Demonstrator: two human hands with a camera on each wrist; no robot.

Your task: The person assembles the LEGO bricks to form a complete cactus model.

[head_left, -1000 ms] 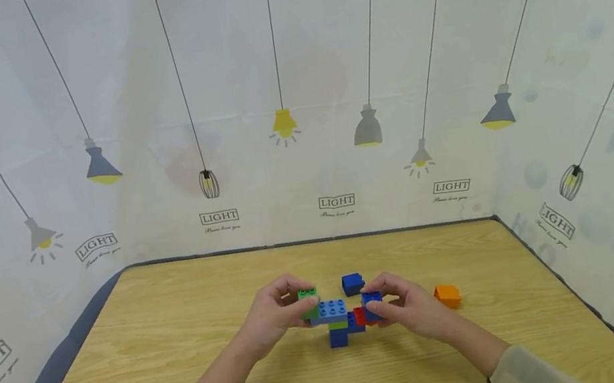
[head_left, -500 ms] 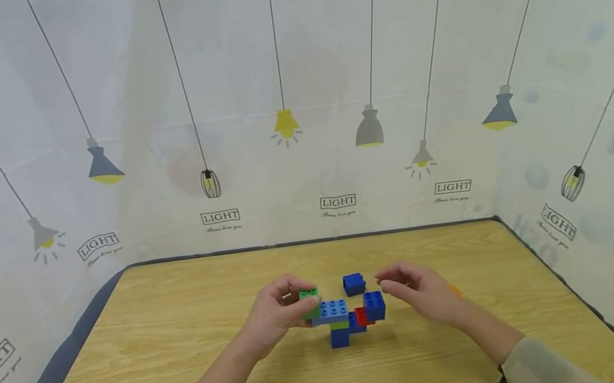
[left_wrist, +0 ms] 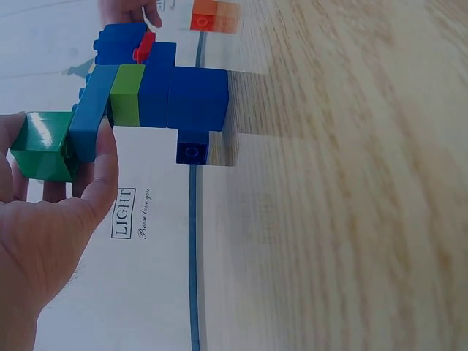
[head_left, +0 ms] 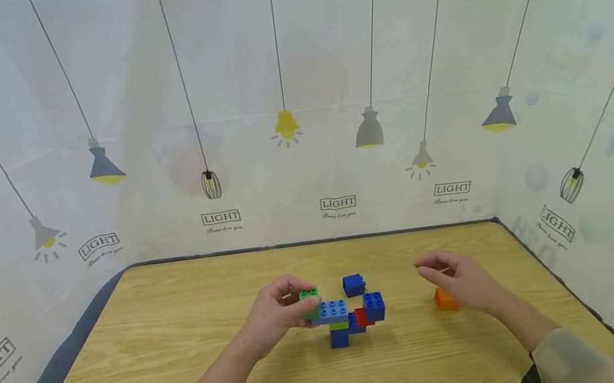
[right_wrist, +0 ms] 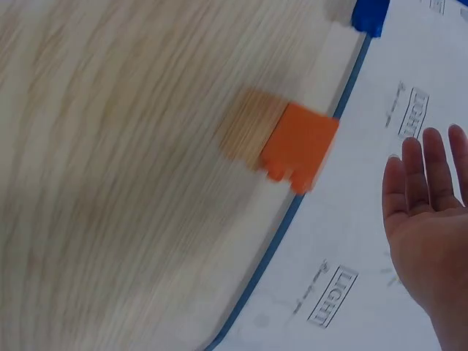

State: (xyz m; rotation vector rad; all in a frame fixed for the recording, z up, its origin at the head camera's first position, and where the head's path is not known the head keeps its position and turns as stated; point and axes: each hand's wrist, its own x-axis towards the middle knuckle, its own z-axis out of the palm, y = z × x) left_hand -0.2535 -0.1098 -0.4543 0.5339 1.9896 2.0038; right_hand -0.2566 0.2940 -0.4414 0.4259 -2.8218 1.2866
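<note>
My left hand (head_left: pixel 276 310) pinches the green block (head_left: pixel 308 295) at the left end of a joined toy-brick build. Its light blue brick (head_left: pixel 333 310) bridges from the green block to a lime green brick (head_left: pixel 338 326) and a dark blue brick (head_left: pixel 340 338) below. Off to the right a red brick (head_left: pixel 364 316) carries a blue block (head_left: pixel 374 306). In the left wrist view, thumb and fingers lie around the green block (left_wrist: pixel 45 145). My right hand (head_left: pixel 457 276) holds nothing, its fingers extended in the right wrist view, close over an orange brick (head_left: pixel 446 300).
Behind the build a loose blue brick (head_left: pixel 353 285) lies on its side on the wooden table (head_left: pixel 206 283). The orange brick (right_wrist: pixel 301 145) also lies on its side. Printed cloth walls (head_left: pixel 256 179) enclose the table's back and sides.
My right hand has let go of the blue block on the red brick and moved right, to above the orange brick. My left hand and the build have stayed in place.
</note>
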